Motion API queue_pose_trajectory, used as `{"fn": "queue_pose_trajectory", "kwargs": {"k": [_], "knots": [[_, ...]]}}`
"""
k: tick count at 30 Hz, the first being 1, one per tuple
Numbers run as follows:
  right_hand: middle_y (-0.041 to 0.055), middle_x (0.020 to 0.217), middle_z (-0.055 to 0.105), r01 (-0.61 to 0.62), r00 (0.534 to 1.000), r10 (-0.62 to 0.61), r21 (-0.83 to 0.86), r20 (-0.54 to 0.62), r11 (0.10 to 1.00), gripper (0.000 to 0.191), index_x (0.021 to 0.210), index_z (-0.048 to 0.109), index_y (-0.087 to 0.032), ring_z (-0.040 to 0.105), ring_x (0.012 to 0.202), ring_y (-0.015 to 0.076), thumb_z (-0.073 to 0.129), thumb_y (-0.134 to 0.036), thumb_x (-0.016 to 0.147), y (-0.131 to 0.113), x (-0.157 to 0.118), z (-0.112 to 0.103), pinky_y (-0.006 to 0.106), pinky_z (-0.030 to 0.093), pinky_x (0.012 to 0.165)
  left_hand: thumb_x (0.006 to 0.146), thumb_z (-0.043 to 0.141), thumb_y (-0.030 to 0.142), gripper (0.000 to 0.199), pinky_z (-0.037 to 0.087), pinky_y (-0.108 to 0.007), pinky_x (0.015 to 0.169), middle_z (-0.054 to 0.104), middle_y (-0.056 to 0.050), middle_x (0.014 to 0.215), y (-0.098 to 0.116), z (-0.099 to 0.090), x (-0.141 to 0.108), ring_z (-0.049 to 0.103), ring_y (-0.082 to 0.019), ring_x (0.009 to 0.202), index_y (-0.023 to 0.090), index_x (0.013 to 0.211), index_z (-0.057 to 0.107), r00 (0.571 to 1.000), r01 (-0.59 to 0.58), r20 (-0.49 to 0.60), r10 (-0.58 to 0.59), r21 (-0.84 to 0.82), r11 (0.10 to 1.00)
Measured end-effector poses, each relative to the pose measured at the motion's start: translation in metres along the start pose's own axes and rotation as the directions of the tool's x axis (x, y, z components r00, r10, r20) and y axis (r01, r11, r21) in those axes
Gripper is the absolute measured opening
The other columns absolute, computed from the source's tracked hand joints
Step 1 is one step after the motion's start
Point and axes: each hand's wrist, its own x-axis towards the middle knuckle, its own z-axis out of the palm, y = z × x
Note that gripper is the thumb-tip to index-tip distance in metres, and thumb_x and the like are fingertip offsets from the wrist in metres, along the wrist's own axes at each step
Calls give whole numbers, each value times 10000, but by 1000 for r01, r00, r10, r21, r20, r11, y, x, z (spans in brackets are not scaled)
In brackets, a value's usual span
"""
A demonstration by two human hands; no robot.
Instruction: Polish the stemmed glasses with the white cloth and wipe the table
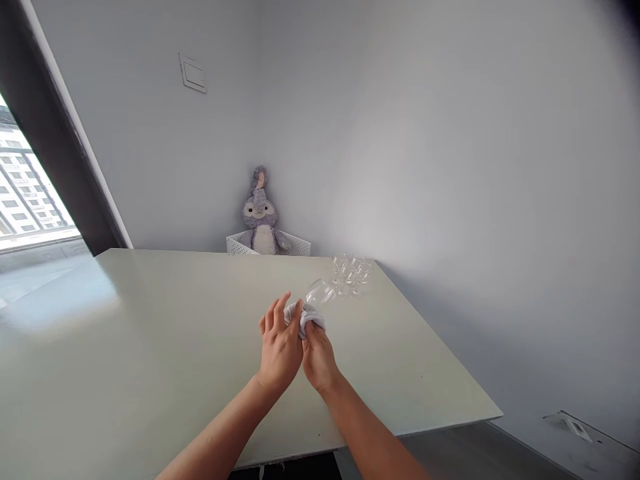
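Lower part of wine glass [320,292] hidden inside cloth [306,321], most of cloth covered by L hand [280,343] and R hand [320,360]. Both forearms [215,433] cut off at btm edge. Group of glasses [350,275] at far corner of table [150,347]: overlapping, too small to count. Lower half of stuffed toy [260,213] blocked by basket [295,245]. Window [30,187] cut off at left edge. Pale thing [573,427] at btm right: too small to tell.

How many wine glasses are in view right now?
About 5: one wine glass in a white cloth between left hand and right hand; roughly four more glasses near the table's far corner, overlapping, so some may be hidden.
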Motion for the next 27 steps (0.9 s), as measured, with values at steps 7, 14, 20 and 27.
{"fn": "queue_pose_trajectory", "kwargs": {"k": [7, 14, 20, 27], "knots": [[-9, 680, 593, -156, 986, 151, 68, 68, 985, 262, 818, 634, -189, 518, 599, 122, 657, -421, 699, -11, 6, -19, 255, 413, 561, 801, 498, 359, 488, 401, -396, 900, 527, -103, 1213, -9, -30, 22, 489, -257, 1101, 201, 1255, 412, 725, 676, 673, -144, -658, 332], [4, 599, 555, -229, 973, 228, 60, 24, 972, 297, 743, 615, -160, 482, 516, 120, 643, -452, 698, -1, 7, -10, 246, 388, 472, 644, 692, 335, 511, 451, -262, 625, 611, -85, 899, -2, -30, 27, 588, -173, 756, 141, 1082, 515, 728, 685, 660, -187, -709, 167], [6, 674, 545, 17, 994, -40, -219, -102, 976, 361, 700, 570, -208, 529, 655, 164, 524, -564, 743, -27, 9, -46, 313, 437, 596, 669, 664, 374, 479, 382, -208, 551, 621, -29, 824, -19, -37, 28, 499, -78, 596, 184, 1059, 459, 773, 621, 515, -371, -733, 277], [66, 949, 519, 583, 811, -127, -808, 572, 83, 226, 946, 611, -242, 466, 862, 201, 516, -399, 815, -65, -29, -18, 349, 409, 741, 648, 692, 338, 396, 410, -221, 532, 544, 19, 656, -14, -28, 26, 496, -86, 548, 186, 954, 492, 626, 743, 721, -296, -667, -52]]}}
